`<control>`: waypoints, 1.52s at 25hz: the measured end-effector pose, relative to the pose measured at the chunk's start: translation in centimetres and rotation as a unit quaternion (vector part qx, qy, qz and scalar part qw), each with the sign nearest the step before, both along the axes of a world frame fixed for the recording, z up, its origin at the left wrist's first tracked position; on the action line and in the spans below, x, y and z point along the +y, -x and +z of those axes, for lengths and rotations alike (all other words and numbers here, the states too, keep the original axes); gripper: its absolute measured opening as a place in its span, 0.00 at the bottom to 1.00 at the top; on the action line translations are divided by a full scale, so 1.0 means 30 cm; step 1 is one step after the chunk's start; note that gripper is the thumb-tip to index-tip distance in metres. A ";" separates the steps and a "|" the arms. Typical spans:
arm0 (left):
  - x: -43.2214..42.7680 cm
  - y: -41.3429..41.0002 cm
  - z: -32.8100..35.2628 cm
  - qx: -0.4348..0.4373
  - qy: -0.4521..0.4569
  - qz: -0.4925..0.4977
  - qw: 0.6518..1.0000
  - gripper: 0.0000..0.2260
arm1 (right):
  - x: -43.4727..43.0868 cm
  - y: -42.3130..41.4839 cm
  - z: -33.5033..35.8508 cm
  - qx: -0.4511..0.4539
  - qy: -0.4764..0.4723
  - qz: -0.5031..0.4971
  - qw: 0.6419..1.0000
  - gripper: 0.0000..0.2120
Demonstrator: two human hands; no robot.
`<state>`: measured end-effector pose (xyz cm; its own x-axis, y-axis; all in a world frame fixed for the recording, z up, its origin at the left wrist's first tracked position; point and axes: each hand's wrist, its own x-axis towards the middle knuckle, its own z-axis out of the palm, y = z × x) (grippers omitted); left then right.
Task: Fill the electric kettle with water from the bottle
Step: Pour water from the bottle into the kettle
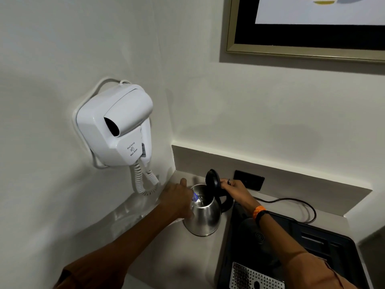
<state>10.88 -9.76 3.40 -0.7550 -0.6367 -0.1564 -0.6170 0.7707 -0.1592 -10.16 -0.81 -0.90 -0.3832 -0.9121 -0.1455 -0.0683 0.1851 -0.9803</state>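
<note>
A steel electric kettle stands on the pale counter with its black lid swung upright. My right hand holds the lid open from the right. My left hand grips a clear water bottle tipped over the kettle's mouth. Only the bottle's blue-tinted neck shows at the opening; my hand hides the rest of the bottle.
A white wall-hung hair dryer with a coiled cord is on the left wall. A black tray with the kettle's base sits to the right, and a black cable runs behind it. A black wall socket is behind the kettle.
</note>
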 end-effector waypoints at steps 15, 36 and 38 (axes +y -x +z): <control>0.005 -0.031 -0.024 0.056 -0.017 0.039 0.998 0.29 | 0.002 0.000 0.005 -0.015 0.004 0.005 1.000 0.10; 0.083 -0.214 -0.189 0.454 0.027 0.137 0.880 0.25 | 0.013 -0.007 0.015 0.007 0.003 0.019 1.000 0.12; 0.111 -0.246 -0.244 0.496 0.027 0.157 0.854 0.25 | 0.012 -0.008 0.015 0.015 0.001 0.021 1.000 0.12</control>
<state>18.26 -6.43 -3.91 -0.2901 -0.8183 0.4962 -0.6435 0.5506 0.5318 -9.92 -0.46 -0.46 -0.3488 -0.9277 -0.1332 -0.1053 0.1801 -0.9780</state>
